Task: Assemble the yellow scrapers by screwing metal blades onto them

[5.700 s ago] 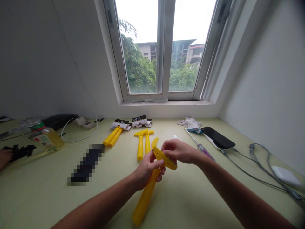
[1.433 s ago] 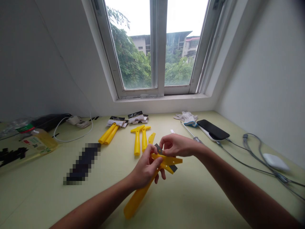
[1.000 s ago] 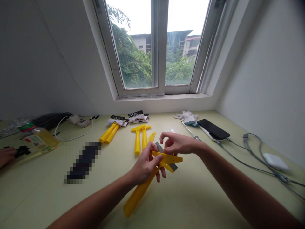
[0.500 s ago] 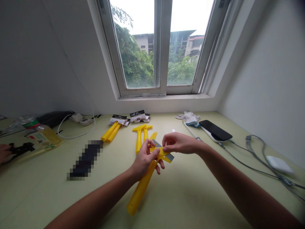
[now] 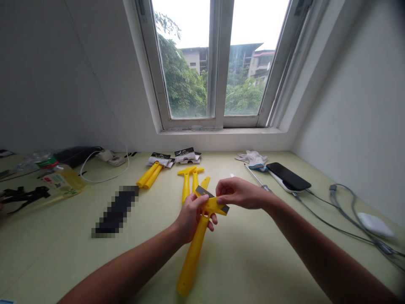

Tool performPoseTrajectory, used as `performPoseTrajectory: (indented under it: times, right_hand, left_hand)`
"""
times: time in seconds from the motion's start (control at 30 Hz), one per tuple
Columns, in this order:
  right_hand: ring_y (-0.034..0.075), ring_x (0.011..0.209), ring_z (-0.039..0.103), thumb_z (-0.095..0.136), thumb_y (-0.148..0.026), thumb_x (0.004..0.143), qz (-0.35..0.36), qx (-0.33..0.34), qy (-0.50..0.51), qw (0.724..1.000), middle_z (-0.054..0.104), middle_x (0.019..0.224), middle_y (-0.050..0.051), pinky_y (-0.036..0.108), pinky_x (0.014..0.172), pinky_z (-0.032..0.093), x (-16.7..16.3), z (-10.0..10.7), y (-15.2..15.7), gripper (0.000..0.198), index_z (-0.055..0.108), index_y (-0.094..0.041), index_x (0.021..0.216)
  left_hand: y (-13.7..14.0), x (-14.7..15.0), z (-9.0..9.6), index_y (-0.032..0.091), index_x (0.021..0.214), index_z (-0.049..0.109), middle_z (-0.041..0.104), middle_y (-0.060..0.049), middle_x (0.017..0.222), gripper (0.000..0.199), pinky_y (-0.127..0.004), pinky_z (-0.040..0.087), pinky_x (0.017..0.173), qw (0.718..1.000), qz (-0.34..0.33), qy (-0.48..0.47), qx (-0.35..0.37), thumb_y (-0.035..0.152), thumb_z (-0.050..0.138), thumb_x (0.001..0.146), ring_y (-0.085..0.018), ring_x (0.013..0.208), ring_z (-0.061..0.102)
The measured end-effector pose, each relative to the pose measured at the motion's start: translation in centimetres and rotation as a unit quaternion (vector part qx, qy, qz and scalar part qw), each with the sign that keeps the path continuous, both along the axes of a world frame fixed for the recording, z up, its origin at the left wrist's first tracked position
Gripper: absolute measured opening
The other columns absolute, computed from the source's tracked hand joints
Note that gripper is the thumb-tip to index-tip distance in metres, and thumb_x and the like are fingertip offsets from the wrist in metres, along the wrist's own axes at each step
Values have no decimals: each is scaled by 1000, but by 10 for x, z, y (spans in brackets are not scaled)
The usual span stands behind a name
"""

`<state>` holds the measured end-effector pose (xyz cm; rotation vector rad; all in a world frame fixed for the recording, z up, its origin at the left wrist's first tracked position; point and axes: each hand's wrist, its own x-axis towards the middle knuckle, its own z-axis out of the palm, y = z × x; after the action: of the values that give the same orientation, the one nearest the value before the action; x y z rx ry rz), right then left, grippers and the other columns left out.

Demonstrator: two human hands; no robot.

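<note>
My left hand is closed around the head of a yellow scraper, its thumb pressing on top of the head. The long handle slants down toward me over the table. A grey metal blade lies across the head and sticks out at both ends. My right hand pinches at the right part of the scraper head, fingertips touching the yellow plastic over the blade. Whether the top plate is a separate piece I cannot tell. Just beyond my hands lie more yellow scraper handles.
Packaged yellow handles and card packets lie farther back. On the right are a screwdriver, gloves, a black phone and cables. A bottle and a pixelated dark patch are left.
My left thumb has shifted to the left end of the scraper head. The handle's lower end has swung right and slightly down; the whole view has shifted slightly.
</note>
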<state>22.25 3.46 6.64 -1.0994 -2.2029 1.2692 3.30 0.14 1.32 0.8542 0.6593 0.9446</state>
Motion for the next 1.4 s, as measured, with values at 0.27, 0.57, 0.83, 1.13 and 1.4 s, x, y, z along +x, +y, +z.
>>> performPoseTrajectory:
  times: [0.27,0.57,0.83,1.13,1.4]
  right_hand:
    - [13,69,55,62,-40,79,27,34,5,999,62,77,2,23,60,44,8,21,-10,24,60,-17,86]
    - [12,60,51,50,-49,86,-103,83,-1,991,56,67,2,25,56,42,44,43,-7,35,60,-15,87]
    - [10,57,41,54,-47,84,-101,125,-24,987,45,67,-3,22,50,34,8,26,-14,30,49,-18,83]
    - [7,53,30,57,-43,80,-46,74,-32,996,33,59,-6,22,46,23,-5,4,-5,32,43,-18,64]
    - [7,53,31,58,-42,78,-47,44,-23,998,36,59,-6,21,45,23,-6,4,-5,32,44,-17,64]
  left_hand:
    - [1,-2,3,16,87,45,58,0,66,21,-21,43,35,999,34,6,20,33,57,82,-13,46,58]
    - [-5,0,20,16,85,45,61,-2,71,25,-18,38,36,993,81,16,81,38,57,85,-9,44,56]
    - [-7,2,16,17,87,44,60,0,66,26,-18,36,37,992,100,13,80,40,56,86,-8,42,53]
    - [-9,4,12,15,85,47,57,0,54,25,-17,33,35,991,84,15,106,40,52,88,-8,37,47]
    - [-9,5,12,15,86,50,57,0,67,25,-17,36,35,990,84,12,109,36,62,81,-8,45,52]
